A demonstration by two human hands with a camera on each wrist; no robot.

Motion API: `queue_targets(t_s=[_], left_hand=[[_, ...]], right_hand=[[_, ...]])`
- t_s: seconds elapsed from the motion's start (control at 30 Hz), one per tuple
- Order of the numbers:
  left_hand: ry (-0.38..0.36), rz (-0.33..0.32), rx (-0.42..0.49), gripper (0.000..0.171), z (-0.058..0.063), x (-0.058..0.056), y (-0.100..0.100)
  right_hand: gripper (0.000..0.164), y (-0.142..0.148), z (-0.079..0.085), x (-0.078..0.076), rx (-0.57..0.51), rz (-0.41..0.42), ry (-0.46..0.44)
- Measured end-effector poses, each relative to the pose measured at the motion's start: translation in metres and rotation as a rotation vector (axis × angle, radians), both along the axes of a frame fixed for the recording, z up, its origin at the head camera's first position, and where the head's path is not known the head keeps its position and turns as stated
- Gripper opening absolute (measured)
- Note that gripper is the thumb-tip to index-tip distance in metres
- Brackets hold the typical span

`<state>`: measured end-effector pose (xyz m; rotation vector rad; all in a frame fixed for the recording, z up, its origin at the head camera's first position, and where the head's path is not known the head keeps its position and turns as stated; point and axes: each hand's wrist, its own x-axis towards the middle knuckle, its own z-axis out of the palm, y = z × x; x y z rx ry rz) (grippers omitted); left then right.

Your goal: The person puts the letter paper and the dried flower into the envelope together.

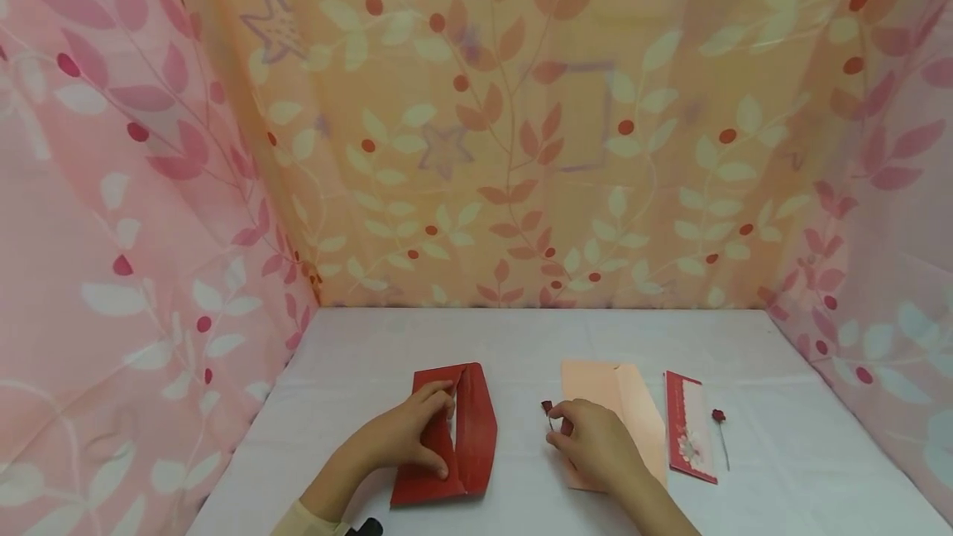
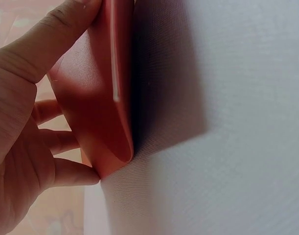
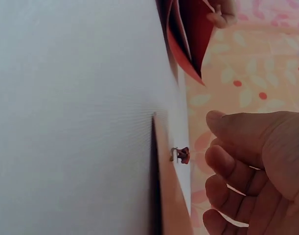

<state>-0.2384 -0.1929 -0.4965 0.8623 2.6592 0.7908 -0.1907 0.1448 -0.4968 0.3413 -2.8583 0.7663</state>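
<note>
My left hand [image 1: 405, 433] holds a red envelope [image 1: 476, 437], its flap folded out to the right. In the left wrist view, the thumb lies on one face of the red envelope [image 2: 85, 112] and fingertips are at its edge. A pale strip shows along the opening. My right hand [image 1: 599, 441] hovers over a peach envelope [image 1: 640, 404]. Its fingers are loosely bent, with a gap between thumb and forefinger in the right wrist view. Close to those fingertips is a small dark red rose [image 1: 547, 406] on a thin stem; the rose [image 3: 183, 155] appears apart from them there.
Right of the peach envelope lies a red and white card [image 1: 688, 428] with a flower print. Beside the card is another red rose [image 1: 718, 416] with a long stem. White cloth [image 1: 357, 337] covers the table, and patterned curtains [image 1: 521, 147] enclose it.
</note>
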Motion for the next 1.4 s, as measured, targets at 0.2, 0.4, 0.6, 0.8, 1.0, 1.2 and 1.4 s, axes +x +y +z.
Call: queue_targets(t_s=[0.2,0.4,0.6,0.8,1.0,1.2,1.4], left_hand=[[-0.006,0.006,0.008,0.067,-0.002,0.000,0.001],[-0.007,0.010,-0.004,0.069,-0.002,0.000,0.000],[-0.002,0.013,-0.009,0.068,-0.006,-0.001,-0.001],[0.004,0.012,-0.012,0.069,-0.008,-0.002,-0.002],[-0.008,0.010,-0.006,0.068,-0.007,-0.003,-0.002],[-0.006,0.004,-0.011,0.069,-0.005,-0.003,-0.001],[-0.011,0.005,-0.009,0.069,-0.004,-0.002,-0.001]], right_hand=[[0.020,0.004,-0.009,0.003,-0.015,-0.055,-0.048],[0.021,0.006,-0.015,0.000,-0.049,-0.059,-0.144],[0.020,0.008,-0.023,-0.002,-0.095,-0.046,-0.172],[0.016,0.008,-0.025,-0.003,-0.097,-0.058,-0.169],[0.007,0.007,-0.023,-0.002,-0.076,-0.110,-0.159],[0.005,0.005,-0.021,-0.001,-0.068,-0.150,-0.155],[0.008,0.007,-0.023,0.000,-0.122,-0.157,-0.147]])
